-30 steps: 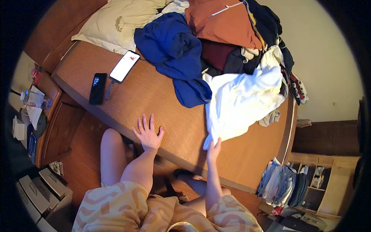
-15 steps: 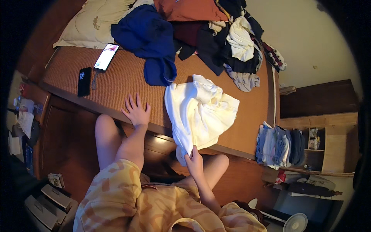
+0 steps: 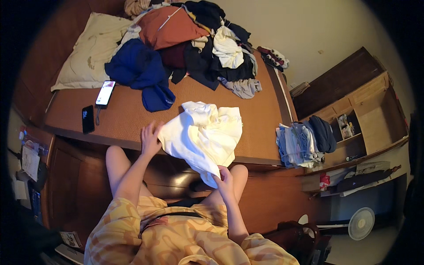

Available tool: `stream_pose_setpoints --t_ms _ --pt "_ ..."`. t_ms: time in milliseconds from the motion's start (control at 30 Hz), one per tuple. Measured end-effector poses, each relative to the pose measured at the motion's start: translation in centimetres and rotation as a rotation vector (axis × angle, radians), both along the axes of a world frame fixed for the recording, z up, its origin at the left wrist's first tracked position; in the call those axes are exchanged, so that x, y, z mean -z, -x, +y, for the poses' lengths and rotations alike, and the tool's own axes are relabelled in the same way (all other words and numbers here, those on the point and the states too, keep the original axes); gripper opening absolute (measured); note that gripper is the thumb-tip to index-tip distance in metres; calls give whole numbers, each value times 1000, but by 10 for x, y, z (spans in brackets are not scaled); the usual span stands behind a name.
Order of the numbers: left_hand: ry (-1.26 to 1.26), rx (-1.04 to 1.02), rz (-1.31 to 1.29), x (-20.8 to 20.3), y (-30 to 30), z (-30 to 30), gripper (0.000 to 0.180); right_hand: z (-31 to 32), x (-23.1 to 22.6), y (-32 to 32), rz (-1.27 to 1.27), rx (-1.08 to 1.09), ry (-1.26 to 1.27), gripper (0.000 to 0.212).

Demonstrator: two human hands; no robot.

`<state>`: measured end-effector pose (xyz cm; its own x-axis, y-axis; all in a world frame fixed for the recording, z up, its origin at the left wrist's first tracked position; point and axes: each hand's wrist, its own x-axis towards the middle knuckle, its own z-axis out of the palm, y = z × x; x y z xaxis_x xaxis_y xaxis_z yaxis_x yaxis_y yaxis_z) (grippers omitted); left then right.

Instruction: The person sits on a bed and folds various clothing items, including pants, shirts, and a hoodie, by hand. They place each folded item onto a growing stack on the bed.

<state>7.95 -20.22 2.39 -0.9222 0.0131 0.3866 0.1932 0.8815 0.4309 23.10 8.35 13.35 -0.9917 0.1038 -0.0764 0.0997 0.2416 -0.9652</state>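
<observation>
A crumpled white garment (image 3: 203, 137) lies over the near edge of the bed, its lower part hanging past the edge. My right hand (image 3: 224, 183) pinches its lower right end between thumb and fingers. At the garment's left corner is my left hand (image 3: 151, 141), its fingers bent around the cloth; the exact grip is partly hidden. Between the two hands the lower hem runs fairly straight. The rest of the garment is bunched, and its kind does not show. Just beyond it lies a dark blue garment (image 3: 139, 70).
A clothes pile with an orange garment (image 3: 172, 28) covers the far side of the bed (image 3: 260, 132). A pillow (image 3: 95, 48), a lit phone (image 3: 105, 92) and a dark phone (image 3: 88, 119) lie left. Folded jeans (image 3: 300, 143) and shelves (image 3: 375, 119) stand right; a white fan (image 3: 361, 224) is lower right.
My left hand has moved from the bare bed to the white garment's left corner and taken hold of it. That corner is drawn out leftward. My right hand keeps its grip; the view has turned.
</observation>
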Motion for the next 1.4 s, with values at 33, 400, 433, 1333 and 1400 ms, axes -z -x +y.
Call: stream_pose_setpoints --t_ms 33,400,433,1333,1400 --pt "-34 136 29 -3 -6 4 64 0 -3 -3 7 18 24 30" --pt "-217 221 56 -118 41 3 15 93 -66 68 519 179 -560 27" --pt "-250 219 115 -138 48 11 15 103 -72 84 565 199 -539 26" --pt "-832 483 202 -293 55 45 22 76 -170 156 732 362 -608 23" --pt "-784 515 275 -299 46 58 19 43 -142 146 807 146 -750 30"
